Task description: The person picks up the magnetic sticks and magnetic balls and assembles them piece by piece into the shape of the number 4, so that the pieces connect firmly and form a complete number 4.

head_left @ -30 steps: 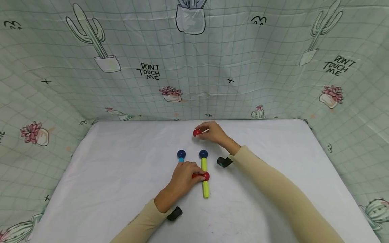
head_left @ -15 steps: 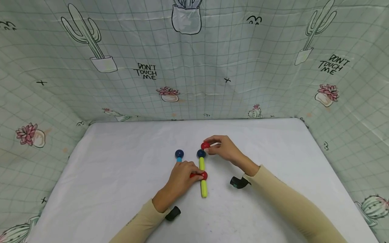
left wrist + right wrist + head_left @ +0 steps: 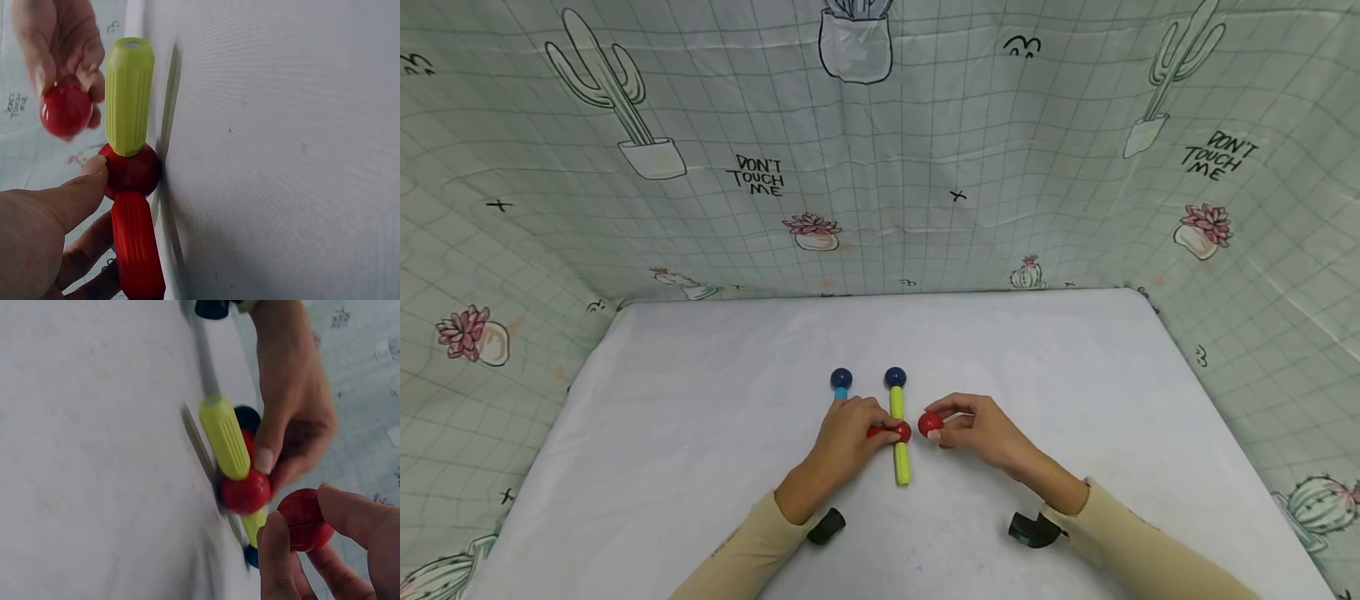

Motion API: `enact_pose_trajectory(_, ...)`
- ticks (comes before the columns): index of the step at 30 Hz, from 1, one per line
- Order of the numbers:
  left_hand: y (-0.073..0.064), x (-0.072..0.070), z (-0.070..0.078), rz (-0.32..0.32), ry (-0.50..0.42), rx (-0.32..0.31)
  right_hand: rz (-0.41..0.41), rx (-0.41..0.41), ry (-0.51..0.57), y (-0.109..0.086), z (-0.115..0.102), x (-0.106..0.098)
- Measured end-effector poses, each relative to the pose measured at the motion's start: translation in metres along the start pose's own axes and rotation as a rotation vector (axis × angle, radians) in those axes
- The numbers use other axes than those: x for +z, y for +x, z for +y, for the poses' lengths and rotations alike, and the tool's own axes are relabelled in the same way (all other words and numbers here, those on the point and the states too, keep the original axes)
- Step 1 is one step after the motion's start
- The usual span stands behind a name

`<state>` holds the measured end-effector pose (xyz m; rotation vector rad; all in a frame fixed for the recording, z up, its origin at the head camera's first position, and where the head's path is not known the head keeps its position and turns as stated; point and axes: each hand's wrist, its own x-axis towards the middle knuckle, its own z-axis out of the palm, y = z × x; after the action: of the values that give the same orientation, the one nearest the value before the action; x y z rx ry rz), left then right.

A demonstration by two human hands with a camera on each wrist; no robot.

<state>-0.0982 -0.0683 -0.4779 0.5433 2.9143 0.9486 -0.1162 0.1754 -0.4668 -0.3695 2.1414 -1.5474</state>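
Observation:
My left hand [image 3: 842, 442] pinches a red ball [image 3: 905, 431] that joins several building rods on the table. A lime rod [image 3: 902, 465] points toward me from this ball, and another lime rod [image 3: 897, 402] runs away to a dark blue ball [image 3: 895, 377]. In the left wrist view a ribbed red rod [image 3: 137, 244] meets the same ball, beside my fingers. Beyond my left knuckles a light blue rod [image 3: 841, 393] ends in a second dark blue ball [image 3: 841, 378]; my hand hides its near part. My right hand [image 3: 985, 429] holds a loose red ball [image 3: 305, 520] by its fingertips, just right of the joined one.
A white-covered table [image 3: 715, 358] lies under everything, with a cactus-print curtain [image 3: 880, 167] rising behind and at both sides. Black wrist devices sit at the left cuff [image 3: 775, 533] and the right cuff [image 3: 1075, 512].
My right hand has brought the loose red ball from the far side of the table toward me, past the dark blue ball. My left hand keeps its grip in place.

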Motion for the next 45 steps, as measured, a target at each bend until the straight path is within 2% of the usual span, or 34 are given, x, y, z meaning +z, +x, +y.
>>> enact_pose_trajectory(7,-0.001,-0.001,0.001,0.008,0.013,-0.002,-0.025,0.011,0.034,-0.023,0.005,0.018)
enact_pose_trajectory(16,-0.002,0.001,-0.001,0.033,0.002,0.036,-0.065,0.026,0.086,-0.041,0.012,0.038)
enact_pose_trajectory(25,-0.002,0.000,-0.001,0.032,0.008,0.040,-0.080,-0.026,0.081,-0.046,0.017,0.052)
enact_pose_trajectory(34,-0.001,0.001,-0.001,0.026,0.012,0.022,-0.044,-0.036,0.043,-0.045,0.019,0.058)
enact_pose_trajectory(45,-0.003,0.001,0.000,0.042,0.007,0.033,-0.014,-0.061,0.004,-0.043,0.019,0.064)
